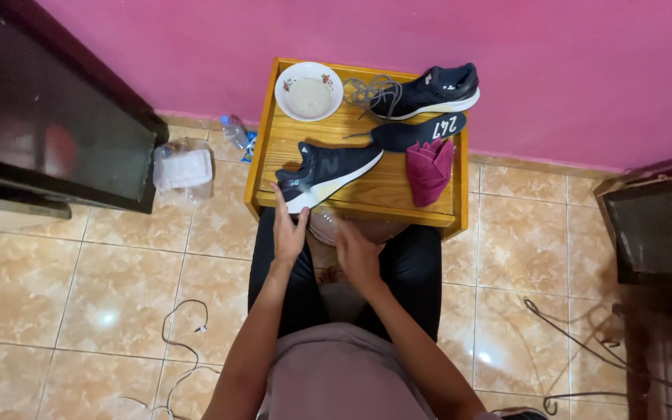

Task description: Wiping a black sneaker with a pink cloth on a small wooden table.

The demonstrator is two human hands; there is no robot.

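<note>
Here the sneaker (328,175) lies diagonally; toe toward left hand (288,229).

Small wooden table (359,190) set against a pink wall, white bowl (309,91) placed at its far left, dark shoe (428,91) with loose laces far right, insole (418,133) and folded magenta cloth (429,169) laid right, second dark shoe (328,174) rested near left.

Navy and white shoe (328,173) with pale yellow sole on a honey-yellow wooden table (367,198). Beside the shoe, maroon cloth (429,169); behind it, white floral-rimmed bowl (309,92). Behind the table, plain pink wall (429,31).
</note>
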